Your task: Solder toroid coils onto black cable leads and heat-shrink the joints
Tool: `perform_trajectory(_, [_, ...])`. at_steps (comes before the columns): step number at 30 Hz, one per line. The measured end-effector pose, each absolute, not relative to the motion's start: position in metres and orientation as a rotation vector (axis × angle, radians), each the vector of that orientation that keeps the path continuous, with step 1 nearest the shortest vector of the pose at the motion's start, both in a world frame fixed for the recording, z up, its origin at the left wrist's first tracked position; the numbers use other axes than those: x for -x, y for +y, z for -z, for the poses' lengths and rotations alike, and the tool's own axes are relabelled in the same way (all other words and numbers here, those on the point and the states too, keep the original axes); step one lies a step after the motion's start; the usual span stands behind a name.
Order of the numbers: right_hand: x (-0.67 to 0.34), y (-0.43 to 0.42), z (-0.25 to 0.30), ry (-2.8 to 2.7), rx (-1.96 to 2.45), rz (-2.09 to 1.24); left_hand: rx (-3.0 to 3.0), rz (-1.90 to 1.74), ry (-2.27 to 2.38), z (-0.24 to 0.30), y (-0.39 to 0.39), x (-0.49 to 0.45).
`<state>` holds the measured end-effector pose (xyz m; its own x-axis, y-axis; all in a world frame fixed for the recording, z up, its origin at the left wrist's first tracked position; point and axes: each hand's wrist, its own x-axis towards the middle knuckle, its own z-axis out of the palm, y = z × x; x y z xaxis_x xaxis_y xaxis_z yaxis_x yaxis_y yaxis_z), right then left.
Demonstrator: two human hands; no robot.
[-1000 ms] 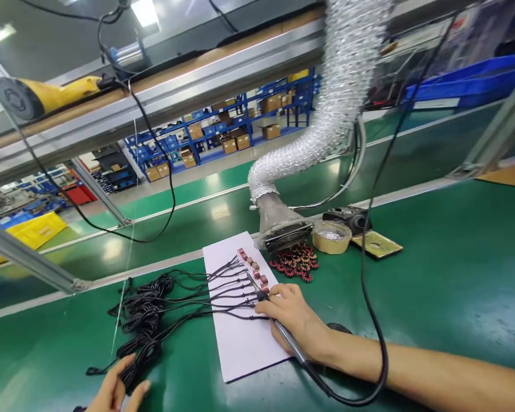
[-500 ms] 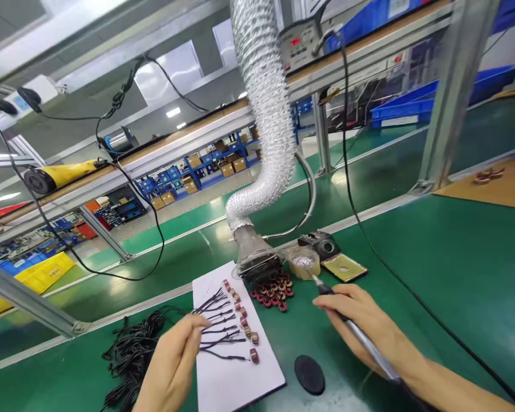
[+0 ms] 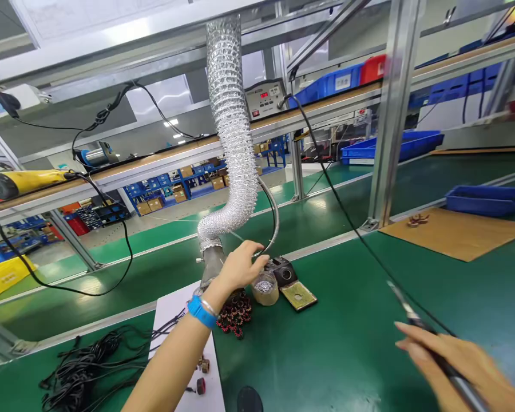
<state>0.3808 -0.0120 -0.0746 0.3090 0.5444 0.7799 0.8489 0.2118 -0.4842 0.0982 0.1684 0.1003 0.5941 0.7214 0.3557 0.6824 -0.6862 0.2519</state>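
Note:
My right hand (image 3: pixel 463 366) grips a soldering iron (image 3: pixel 416 320) by its dark handle, its tip pointing up and left over the green bench. My left hand (image 3: pixel 242 266) reaches forward with thumb and forefinger apart, near a round translucent cup (image 3: pixel 266 294) with silvery contents; I see nothing held. Just right of the cup is a black soldering iron stand (image 3: pixel 282 272) with a yellow sponge tray (image 3: pixel 299 296). Below my left hand lies a pile of small red-and-black wound coils (image 3: pixel 234 315). My left forearm covers much of a white board (image 3: pixel 208 395) with black cables and a few coils (image 3: pixel 201 386).
A silvery duct (image 3: pixel 236 143) hangs down to a nozzle behind my left hand. Bundled black cables (image 3: pixel 86 363) lie at left. A dark oval pad (image 3: pixel 249 399) sits at the front. Right are a brown sheet (image 3: pixel 455 232), a blue tray (image 3: pixel 487 200) and an upright post (image 3: pixel 392 114).
My left hand has moved from the cable ends on the board forward and right to the cup. My right hand has drawn the soldering iron away from the cup to the right. The view has turned right.

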Motion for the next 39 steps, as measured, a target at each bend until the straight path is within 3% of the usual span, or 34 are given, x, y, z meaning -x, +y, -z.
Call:
perform_trajectory(5, [-0.308,0.033,0.025,-1.658,1.122,0.134,-2.642,-0.831,1.244,-0.097,0.129,-0.027])
perform_trajectory(9, [-0.283,0.081,0.034,-1.707,0.988,-0.021,-2.496,-0.897,1.318,-0.079,0.088,0.031])
perform_trajectory(14, [-0.287,0.099,0.052,-1.775,1.081,-0.127,-2.313,-0.863,1.468,-0.056,0.056,0.092])
perform_trajectory(21, [-0.322,0.111,0.061,-1.397,1.370,-0.104,-2.239,-0.683,1.611,-0.023,0.056,0.133])
perform_trajectory(29, [-0.306,0.143,0.069,-1.412,1.713,-0.192,-2.363,-0.211,1.694,-0.024,0.040,0.142])
perform_trajectory(35, [-0.313,0.111,0.065,-1.708,1.912,-0.073,-2.286,-0.180,1.669,-0.018,0.036,0.143])
perform_trajectory(39, [-0.271,0.048,0.053,-1.943,1.618,0.048,-2.326,-0.203,1.646,-0.014,0.035,0.138])
